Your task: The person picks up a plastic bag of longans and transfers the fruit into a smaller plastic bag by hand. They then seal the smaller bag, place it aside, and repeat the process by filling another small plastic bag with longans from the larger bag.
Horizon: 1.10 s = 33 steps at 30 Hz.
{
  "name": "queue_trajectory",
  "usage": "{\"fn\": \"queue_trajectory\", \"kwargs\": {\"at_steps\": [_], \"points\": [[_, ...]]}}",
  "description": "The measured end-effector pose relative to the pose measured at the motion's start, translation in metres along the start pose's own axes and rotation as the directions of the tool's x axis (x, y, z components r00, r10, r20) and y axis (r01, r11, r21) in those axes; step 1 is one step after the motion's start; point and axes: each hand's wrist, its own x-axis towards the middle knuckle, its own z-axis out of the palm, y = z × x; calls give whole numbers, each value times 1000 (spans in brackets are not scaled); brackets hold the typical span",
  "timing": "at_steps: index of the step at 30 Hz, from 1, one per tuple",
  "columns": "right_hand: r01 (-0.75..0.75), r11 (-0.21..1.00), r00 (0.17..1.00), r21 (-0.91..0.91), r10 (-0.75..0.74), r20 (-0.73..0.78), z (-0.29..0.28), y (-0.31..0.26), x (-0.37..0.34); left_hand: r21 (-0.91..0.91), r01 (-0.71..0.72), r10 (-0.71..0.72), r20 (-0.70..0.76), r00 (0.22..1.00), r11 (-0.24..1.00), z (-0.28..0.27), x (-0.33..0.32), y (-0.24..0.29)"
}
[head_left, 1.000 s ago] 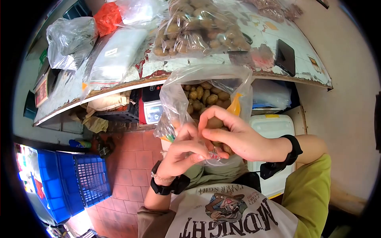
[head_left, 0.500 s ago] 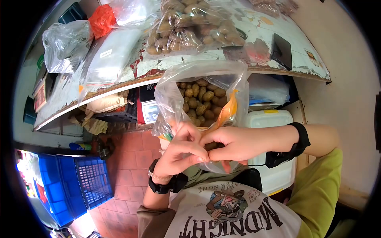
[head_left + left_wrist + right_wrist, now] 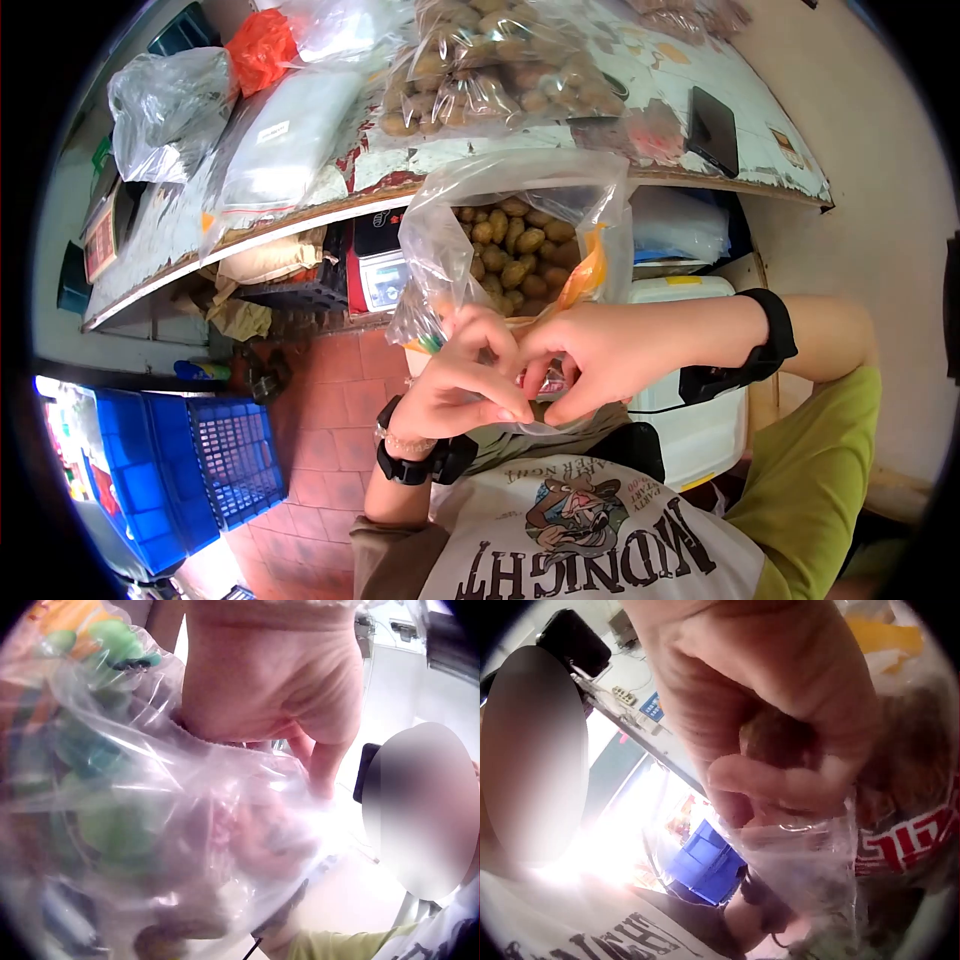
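In the head view a large clear bag [image 3: 440, 210] stands wide open below the counter edge, with many brown-green oval fruits [image 3: 515, 245] inside. My left hand [image 3: 465, 375] pinches the rim of a clear plastic bag between curled fingers; the left wrist view has crinkled plastic [image 3: 247, 817] stretched below that hand. My right hand [image 3: 610, 350] meets it, fingertips close to the left thumb. The right wrist view shows the right fingers curled round a brown fruit [image 3: 776, 742], just above clear film [image 3: 795, 855]. Red lettering [image 3: 911, 844] marks the plastic beside it.
On the worn counter lie filled bags of similar fruits [image 3: 500, 80], a phone [image 3: 712, 132], a stack of clear bags [image 3: 285, 140] and a red bag [image 3: 260, 50]. A scale [image 3: 380, 280] sits beneath. Right is a white lidded box [image 3: 690, 370]; left, blue crates [image 3: 235, 455].
My right hand has come down from over the fruits to beside the left hand, its wrist and elbow swinging right. The left hand keeps its grip on the plastic in nearly the same place.
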Motion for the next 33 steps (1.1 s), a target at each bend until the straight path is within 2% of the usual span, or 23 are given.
{"fn": "queue_trajectory", "kwargs": {"at_steps": [3,4,6,7,8,10,12,14,15,17,18,19,20,22,23,25,26,28,29,30,31,32,33], "points": [[-90,992,996,92,90,7,-7,-11,-4,25,-30,30,3,1000,999,2,1,1],[-91,992,996,90,91,8,-7,-11,-4,-7,-2,2,-28,1000,1000,4,0,3],[-22,946,991,325,63,-117,-8,-8,-5,-41,23,-26,-62,998,999,6,-1,4],[132,905,970,404,-33,-242,-1,-3,-5,-32,13,-15,-68,998,999,6,0,3],[129,907,970,401,-32,-239,5,2,-2,-23,2,-4,-74,997,1000,6,0,3],[371,721,903,585,-135,-407,13,11,2,-16,0,-1,-84,996,1000,7,0,2],[410,734,890,542,-192,-413,22,17,9,-10,3,-4,-90,996,1000,8,0,0],[639,698,733,325,-422,-534,34,25,20,-86,-6,-7,-148,989,996,12,-1,-5],[657,712,723,246,-503,-474,33,28,18,-81,-3,-10,-150,989,997,13,-2,-3],[661,719,714,214,-514,-476,40,26,16,-175,85,-118,-185,976,981,16,-4,1],[661,730,705,177,-522,-480,41,23,13,-173,88,-120,-186,975,981,16,-5,0],[621,757,750,200,-502,-431,40,21,8,-180,64,-100,-196,976,982,17,-5,-3],[621,757,750,201,-501,-431,40,19,5,-187,39,-78,-205,976,982,17,-5,-4],[614,692,783,380,-472,-406,41,15,-1,-151,47,-77,-200,977,987,16,-4,-3],[615,691,782,380,-473,-406,41,13,-3,-114,53,-75,-196,978,992,15,-4,-3],[533,600,844,597,-419,-334,39,6,-7,-151,87,-115,-190,975,985,15,-2,0],[535,598,843,597,-419,-337,38,2,-11,-187,118,-153,-185,971,975,15,-2,1],[489,675,870,552,-334,-362,32,-5,-19,-131,104,-125,-160,979,986,12,-4,-3],[489,675,870,552,-334,-363,26,-3,-22,-74,86,-95,-137,986,994,10,-4,-4],[501,795,844,343,-360,-397,18,0,-26,-73,85,-94,-137,986,994,8,-3,-3],[480,870,816,115,-394,-423,9,0,-27,11,75,-74,-105,992,997,5,-1,0],[512,828,632,-230,-544,-552,-3,2,-21,95,62,-56,-71,996,993,4,1,2],[394,858,649,-329,-513,-562,-15,-1,-20,98,59,-52,-68,996,993,4,2,4]]}}
